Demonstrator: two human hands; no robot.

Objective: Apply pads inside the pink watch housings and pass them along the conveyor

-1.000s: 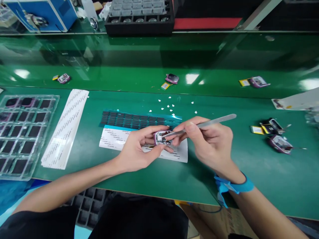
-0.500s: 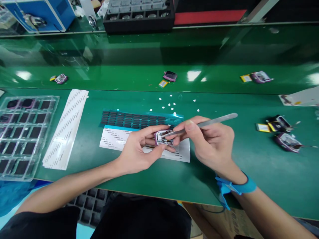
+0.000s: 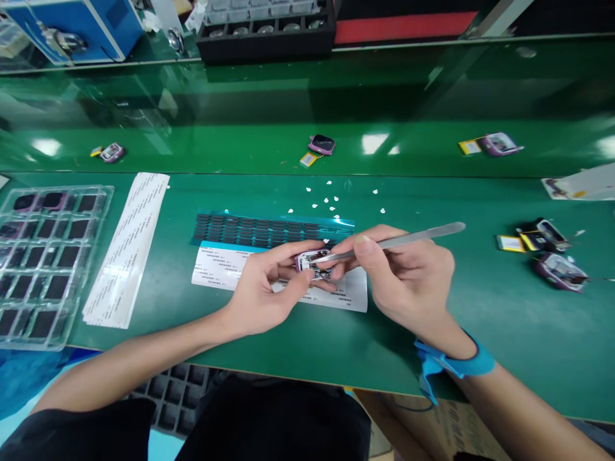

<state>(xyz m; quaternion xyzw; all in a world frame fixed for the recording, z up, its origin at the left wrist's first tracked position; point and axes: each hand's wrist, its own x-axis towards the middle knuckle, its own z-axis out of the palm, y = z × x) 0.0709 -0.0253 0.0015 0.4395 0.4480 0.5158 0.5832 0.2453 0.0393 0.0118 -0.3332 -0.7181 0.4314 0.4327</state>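
Note:
My left hand (image 3: 264, 291) grips a small purple-rimmed device housing (image 3: 314, 264) with its circuit side up, thumb on its lower edge. Metal tweezers (image 3: 418, 235) are pinched in my right hand (image 3: 408, 275), and their tips reach into the housing; the exact contact point is too small to tell. Beneath both hands lies a white printed sheet (image 3: 218, 267), with a blue film bearing rows of dark strips (image 3: 250, 230) behind it. Small white pieces (image 3: 329, 183) are scattered beyond the film. A blue wrist strap (image 3: 475, 362) circles my right wrist.
A clear tray (image 3: 67, 307) of dark-screened parts and white strips (image 3: 127, 256) are at the left. Open housings (image 3: 560, 272) with yellow batteries (image 3: 510, 243) lie at the right. More devices (image 3: 321, 145) sit along the back ledge. A black box (image 3: 266, 48) stands behind.
My left thumb has shifted slightly up onto the housing's edge. The tweezers' rear end has moved a little to the right, with their tips still in the housing.

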